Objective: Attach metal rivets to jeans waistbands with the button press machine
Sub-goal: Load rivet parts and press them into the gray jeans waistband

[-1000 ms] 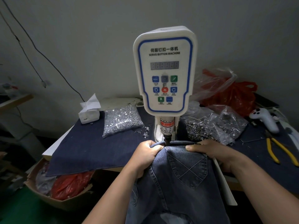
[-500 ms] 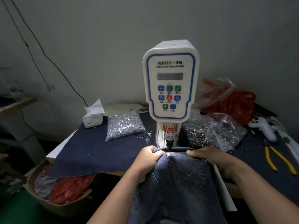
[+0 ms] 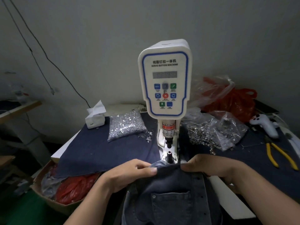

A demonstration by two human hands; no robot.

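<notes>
Table (image 3: 100,153): jeans (image 3: 170,184) between hands.

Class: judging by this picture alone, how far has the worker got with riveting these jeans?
Done: a rivet shows at the pocket corner. In hand: the left hand and right hand pinch the waistband just short of the press, whose lower die stands bare. Left: slide the waistband over the die and press.

Left hand (image 3: 129,173) and right hand (image 3: 211,166) side by side, each grip pinched
</notes>
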